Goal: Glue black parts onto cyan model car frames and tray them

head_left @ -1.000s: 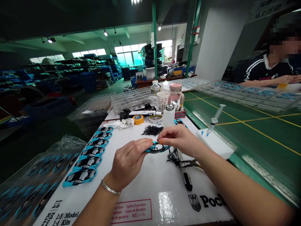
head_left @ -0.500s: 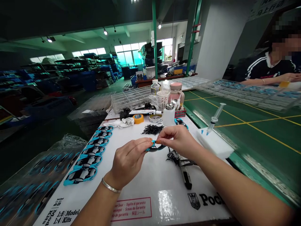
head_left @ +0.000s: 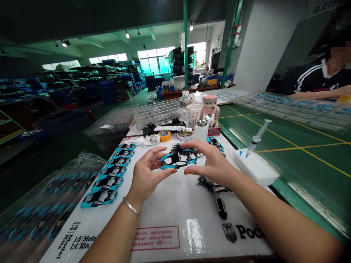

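Note:
Between my hands is a blue and black oval frame part. My left hand grips its left end between thumb and fingers. At its right end, my right hand holds the rim with thumb and fingers curved round it. A pile of small black strips lies just behind the part. To the left, a row of similar blue and black parts rests on the white board. Black scraps and a grey and black cutting tool lie to the right, below my right hand.
Behind my hands stand a white bottle with a metal cap, orange tape, a pink mug and a clear divided tray. A syringe stands in a white foam block. A person sits at the right.
My hands have moved apart from their close pinch and now hold the part by its two ends, tilted so that its open shape shows. The view has shifted slightly.

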Demonstrator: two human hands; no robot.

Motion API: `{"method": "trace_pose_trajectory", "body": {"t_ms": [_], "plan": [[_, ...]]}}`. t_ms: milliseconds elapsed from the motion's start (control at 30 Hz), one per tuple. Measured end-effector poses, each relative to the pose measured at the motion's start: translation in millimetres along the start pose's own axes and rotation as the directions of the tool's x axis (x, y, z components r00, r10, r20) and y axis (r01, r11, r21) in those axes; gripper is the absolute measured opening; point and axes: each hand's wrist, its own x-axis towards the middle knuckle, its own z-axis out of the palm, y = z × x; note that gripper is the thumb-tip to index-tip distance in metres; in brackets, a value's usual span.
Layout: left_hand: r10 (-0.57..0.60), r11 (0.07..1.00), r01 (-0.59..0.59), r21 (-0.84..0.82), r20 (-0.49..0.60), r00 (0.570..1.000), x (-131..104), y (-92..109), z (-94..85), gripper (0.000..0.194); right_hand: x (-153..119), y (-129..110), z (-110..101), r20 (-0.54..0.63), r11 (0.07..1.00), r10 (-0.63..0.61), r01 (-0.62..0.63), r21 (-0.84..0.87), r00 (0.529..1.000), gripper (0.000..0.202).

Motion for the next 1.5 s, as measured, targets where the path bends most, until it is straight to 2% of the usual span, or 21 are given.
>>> {"method": "trace_pose_trajectory", "body": {"t_ms": [167, 367, 1000, 1267, 1400, 1500], "plan": [[-0.041, 0.994, 0.047, -0.102, 0.057, 0.998, 0.5, 4.8, 0.9, 0.064, -1.7, 1.1, 4.3, 0.058, 0.999, -0.037, 0.039, -0.038, 0.998, 0.055], [-0.022, 0.990, 0.032, -0.134, 0.082, 0.996, 1.7, 3.1, 0.5, 0.063, -1.2, -1.5, 4.7, 0.051, 1.000, -0.007, 0.006, 0.021, 0.999, 0.049], [-0.065, 0.967, 0.092, -0.236, 0.119, 0.991, 0.1, 3.7, 1.4, 0.065, -0.5, -9.9, 3.2, 0.020, 0.986, 0.085, -0.087, 0.139, 0.996, 0.042], [-0.108, 0.966, 0.135, -0.219, 0.132, 0.985, 2.3, 4.5, 1.8, 0.060, -0.7, -5.7, 11.1, -0.002, 0.972, 0.122, -0.119, 0.203, 0.992, 0.041], [-0.061, 0.988, 0.071, -0.138, 0.080, 0.995, 2.5, 1.5, 1.7, 0.056, -0.8, -4.3, 13.0, -0.038, 0.984, 0.108, -0.101, 0.146, 0.993, 0.046], [0.052, 0.997, -0.050, -0.062, 0.039, 0.998, 0.5, 0.0, 2.6, 0.052, -1.3, -4.4, 14.4, -0.082, 0.999, 0.016, -0.012, 0.040, 0.996, 0.049]]}}
